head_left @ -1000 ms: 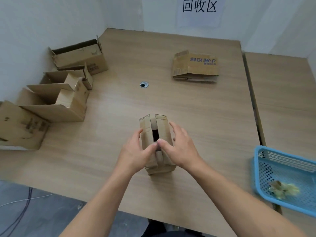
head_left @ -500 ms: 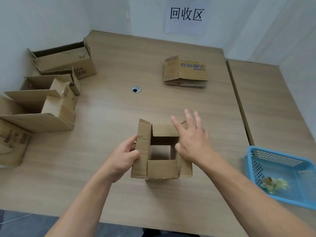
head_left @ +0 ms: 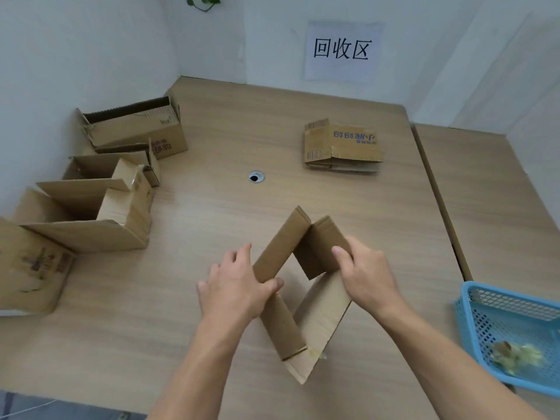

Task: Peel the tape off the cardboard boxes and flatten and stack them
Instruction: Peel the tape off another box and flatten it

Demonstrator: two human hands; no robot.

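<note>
Showing the small cardboard box (head_left: 303,286) opened into a diamond-shaped sleeve between the two hands, directly in front of the person on the table (head_left: 212,225). The left hand (head_left: 239,291) clamps the sleeve's left corner, thumb on the inner face and fingers wrapped round the outside; the right hand (head_left: 363,275) grips the right corner, thumb across the upper right panel. The hands sit apart, each closed on cardboard, at the two side corners. The long diagonal of the diamond runs away from the person, from the near corner below the wrists to the far corner beyond the fingertips; the short diagonal joins the hands. Judged from this pose, flattening turns on bringing the hands toward each other along that short diagonal, so the panels fold down on the long axis. The flattened stack (head_left: 342,145) lies well beyond the right hand, which is nearer to it. Unflattened boxes (head_left: 91,213) stand far to the left hand's side; a blue basket (head_left: 512,325) lies outside the right forearm.
</note>
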